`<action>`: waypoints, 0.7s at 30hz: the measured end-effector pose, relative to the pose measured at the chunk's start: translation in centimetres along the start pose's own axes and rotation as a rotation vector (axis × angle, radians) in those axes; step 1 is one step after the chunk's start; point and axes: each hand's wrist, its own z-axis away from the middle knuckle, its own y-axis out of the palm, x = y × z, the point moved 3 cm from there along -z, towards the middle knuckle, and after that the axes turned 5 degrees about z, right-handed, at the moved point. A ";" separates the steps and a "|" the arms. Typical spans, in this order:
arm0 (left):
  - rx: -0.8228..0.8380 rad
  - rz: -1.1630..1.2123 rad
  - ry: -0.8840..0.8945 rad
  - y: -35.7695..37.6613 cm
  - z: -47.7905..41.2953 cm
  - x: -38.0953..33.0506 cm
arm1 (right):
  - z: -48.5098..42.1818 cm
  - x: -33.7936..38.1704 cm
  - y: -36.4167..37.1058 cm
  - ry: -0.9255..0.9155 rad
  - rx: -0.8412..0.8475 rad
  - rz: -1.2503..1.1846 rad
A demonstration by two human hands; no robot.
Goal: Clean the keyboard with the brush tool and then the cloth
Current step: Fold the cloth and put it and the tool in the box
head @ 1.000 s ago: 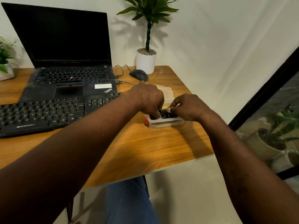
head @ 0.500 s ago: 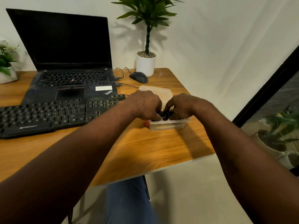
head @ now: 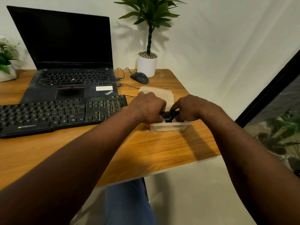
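Over the tub [head: 169, 128], your left hand [head: 148, 108] and right hand [head: 192, 107] are pinching the brush [head: 167, 115]; it's looking light and rigid, so be gripping its body.

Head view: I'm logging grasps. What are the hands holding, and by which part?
A small black tool, just above the clear plastic container: the left hand grips its left end, the right hand holds its right end.

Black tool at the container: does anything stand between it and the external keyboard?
Nothing visible does. The left hand and right hand both grip the black tool over the clear container. The keyboard ends just left of it, with only the left hand itself on that side.
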 end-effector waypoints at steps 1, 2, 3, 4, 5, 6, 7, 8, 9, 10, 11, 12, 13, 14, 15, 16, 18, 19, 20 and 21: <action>-0.004 -0.007 -0.001 -0.1 0.1 0.0 | 0.0 0.1 0.1 -0.016 0.009 0.020; -0.002 -0.018 -0.002 -0.2 0.2 0.1 | 0.1 0.3 0.0 -0.036 0.017 0.042; 0.006 -0.036 -0.004 -0.3 0.3 0.2 | 0.2 0.5 0.1 -0.054 0.026 0.059; 0.011 -0.060 -0.005 -0.4 0.3 0.2 | 0.2 0.6 0.1 -0.063 0.030 0.068; 0.012 -0.084 -0.005 -0.4 0.2 0.3 | 0.2 0.8 0.1 -0.065 0.032 0.071; 0.011 -0.102 -0.008 -0.4 0.2 0.4 | 0.2 0.9 0.2 -0.062 0.027 0.066; 0.008 -0.113 -0.016 -0.4 0.1 0.5 | 0.1 1.0 0.3 -0.056 0.010 0.051; 0.002 -0.118 -0.029 -0.3 0.0 0.6 | -0.1 1.1 0.4 -0.048 -0.024 0.020; -0.006 -0.121 -0.046 -0.3 -0.1 0.9 | -0.3 1.1 0.5 -0.039 -0.079 -0.032; -0.013 -0.118 -0.063 -0.2 -0.1 1.2 | -0.4 1.1 0.7 -0.030 -0.137 -0.097; -0.018 -0.106 -0.079 -0.1 -0.1 1.6 | -0.5 0.9 0.9 -0.024 -0.181 -0.166; -0.023 -0.081 -0.094 0.0 0.0 2.0 | -0.4 0.7 1.0 -0.023 -0.205 -0.231; -0.036 -0.036 -0.110 0.0 0.1 2.5 | -0.3 0.4 1.0 -0.023 -0.225 -0.302; -0.067 0.029 -0.130 -0.1 0.3 3.1 | -0.2 0.1 0.9 -0.021 -0.265 -0.381; -0.110 0.103 -0.155 -0.2 0.3 3.7 | -0.1 -0.3 0.7 -0.007 -0.336 -0.469; -0.167 0.169 -0.184 -0.3 0.3 4.3 | -0.1 -0.8 0.5 0.023 -0.433 -0.562; -0.322 0.269 -0.243 -0.6 0.1 5.5 | -0.4 -1.9 0.4 0.112 -0.625 -0.787; -0.404 0.298 -0.275 -0.8 0.0 6.0 | -0.8 -2.5 0.5 0.165 -0.674 -0.902; -0.458 0.303 -0.313 -0.9 -0.2 6.5 | -1.4 -3.0 0.9 0.222 -0.680 -0.985; -0.462 0.284 -0.353 -0.9 -0.4 6.8 | -2.2 -3.6 1.4 0.270 -0.646 -1.029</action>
